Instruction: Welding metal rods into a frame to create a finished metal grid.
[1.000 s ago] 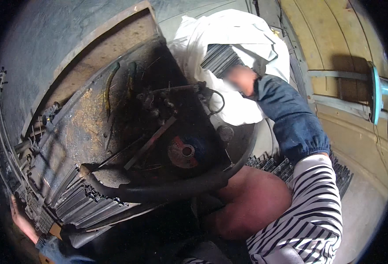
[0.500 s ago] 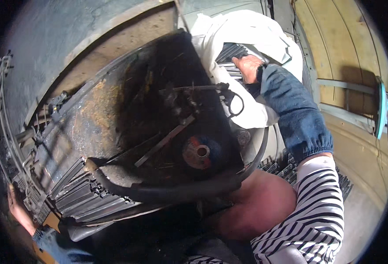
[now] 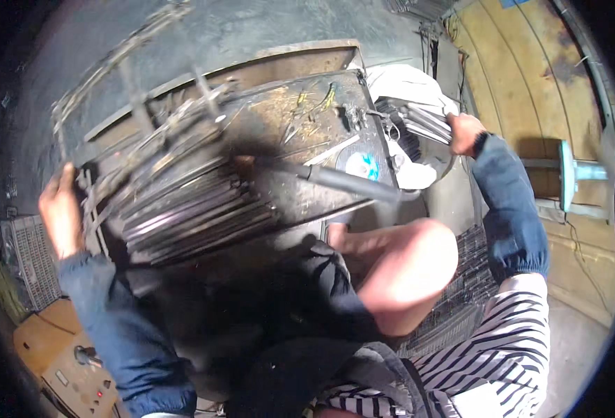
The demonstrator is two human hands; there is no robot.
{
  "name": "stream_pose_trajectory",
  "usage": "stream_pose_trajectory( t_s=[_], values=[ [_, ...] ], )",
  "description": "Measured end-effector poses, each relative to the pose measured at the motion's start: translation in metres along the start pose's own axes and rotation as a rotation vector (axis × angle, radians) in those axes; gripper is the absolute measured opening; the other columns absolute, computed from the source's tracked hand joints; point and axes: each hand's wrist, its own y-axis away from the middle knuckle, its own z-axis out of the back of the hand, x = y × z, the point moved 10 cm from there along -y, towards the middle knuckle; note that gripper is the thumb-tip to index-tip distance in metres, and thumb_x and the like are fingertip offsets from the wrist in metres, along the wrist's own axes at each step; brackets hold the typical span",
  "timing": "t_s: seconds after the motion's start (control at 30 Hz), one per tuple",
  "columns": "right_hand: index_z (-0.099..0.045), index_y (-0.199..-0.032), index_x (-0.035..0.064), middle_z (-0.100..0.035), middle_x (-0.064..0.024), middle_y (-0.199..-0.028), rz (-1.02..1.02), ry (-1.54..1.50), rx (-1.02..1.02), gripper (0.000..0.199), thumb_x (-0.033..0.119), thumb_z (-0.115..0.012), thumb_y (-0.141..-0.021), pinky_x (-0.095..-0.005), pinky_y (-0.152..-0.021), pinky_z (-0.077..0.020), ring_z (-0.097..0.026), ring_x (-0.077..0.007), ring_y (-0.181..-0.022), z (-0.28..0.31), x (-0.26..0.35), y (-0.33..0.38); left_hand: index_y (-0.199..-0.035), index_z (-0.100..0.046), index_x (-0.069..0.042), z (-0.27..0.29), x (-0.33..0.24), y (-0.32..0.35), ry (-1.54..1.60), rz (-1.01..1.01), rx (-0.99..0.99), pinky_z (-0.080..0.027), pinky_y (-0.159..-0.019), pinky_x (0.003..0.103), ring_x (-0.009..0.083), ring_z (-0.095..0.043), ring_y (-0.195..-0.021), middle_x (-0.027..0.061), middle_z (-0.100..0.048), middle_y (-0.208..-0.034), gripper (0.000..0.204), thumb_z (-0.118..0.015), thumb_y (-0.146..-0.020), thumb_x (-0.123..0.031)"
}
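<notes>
Nearest, at 6 o'clock: a striped shirt (image 3: 502, 348) and dark cloth over the lap, with a bare knee (image 3: 405, 268) raised just right of centre. At 8 o'clock, low in the corner, a tan control box (image 3: 63, 362) with a small knob and a red light.

Left sleeve, blue, rises from 7 o'clock. The left hand (image 3: 62, 212) sits at 9 o'clock, fingers curled around the end of a wire grid (image 3: 147, 125), gripping its frame. The grid is blurred and tilted, running from the hand up toward 11 o'clock. Just beside the hand, toward centre, lies a stack of flat metal strips (image 3: 182, 216), dark and ridged, resting on the near edge of a metal worktable (image 3: 286, 125).

The worktable fills the centre. Its top is rusty and littered with scraps and bits of wire. A dark hose (image 3: 335, 180) crosses it toward 3 o'clock, and a round disc (image 3: 358, 166) with a blue and white face lies just beyond the hose.

Right sleeve, blue, reaches up at 2 o'clock. The right hand (image 3: 464, 132) is closed around one end of a bundle of thin metal rods (image 3: 422, 122), which point back toward the table. The bundle hangs over a white sack (image 3: 412, 87) at 1 o'clock.

Farthest: a grey concrete floor (image 3: 251, 35) at 12 o'clock, and a wooden wall (image 3: 523, 76) at 2 o'clock with a pale blue fitting (image 3: 569, 171) on it.
</notes>
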Motion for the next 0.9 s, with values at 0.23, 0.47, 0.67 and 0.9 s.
stream_pose_trajectory(
  t_s=[0.23, 0.47, 0.67, 0.9],
  values=[
    [-0.054, -0.108, -0.0038, -0.064, -0.0282, -0.081, 0.049, -0.209, -0.380, 0.058, 0.008, -0.076, -0.055, -0.0523, -0.074, -0.0535, -0.063, -0.0497, -0.081, 0.113, 0.037, 0.160, -0.094, -0.070, 0.008, 0.013, -0.014, -0.002, -0.241, -0.127, -0.022, -0.049, -0.087, 0.053, 0.0520, -0.061, -0.100, 0.0350, -0.065, -0.098, 0.047, -0.061, -0.094, -0.038],
    [-0.055, -0.109, -0.0034, -0.063, -0.0262, -0.086, 0.708, -0.217, -0.439, 0.051, 0.002, -0.064, -0.059, -0.0532, -0.071, -0.0525, -0.064, -0.0474, -0.082, 0.202, 0.325, 0.195, -0.109, -0.069, 0.008, -0.005, -0.003, 0.000, -0.045, -0.070, 0.157, -0.050, -0.092, 0.045, 0.0431, -0.067, -0.105, 0.0318, -0.069, -0.105, 0.042, -0.064, -0.092, -0.031],
    [-0.056, -0.101, -0.0031, -0.064, -0.0257, -0.074, 0.844, -0.130, -0.321, 0.037, 0.007, -0.063, -0.066, -0.0555, -0.067, -0.0527, -0.064, -0.0483, -0.072, 0.197, 0.488, 0.136, -0.100, -0.072, 0.007, -0.003, -0.021, 0.009, -0.037, -0.105, 0.166, -0.050, -0.094, 0.051, 0.0494, -0.063, -0.106, 0.0340, -0.066, -0.105, 0.043, -0.061, -0.090, -0.034],
    [-0.038, -0.149, 0.0059, -0.041, -0.0181, -0.150, 0.783, -0.015, -0.177, 0.103, 0.032, -0.088, -0.063, -0.0693, -0.101, -0.0384, -0.039, -0.0397, -0.136, 0.168, 0.522, 0.092, -0.095, -0.072, 0.009, 0.004, -0.026, 0.009, -0.045, -0.098, 0.138, -0.051, -0.091, 0.050, 0.0488, -0.064, -0.103, 0.0348, -0.066, -0.102, 0.039, -0.064, -0.087, -0.028]
  ],
)
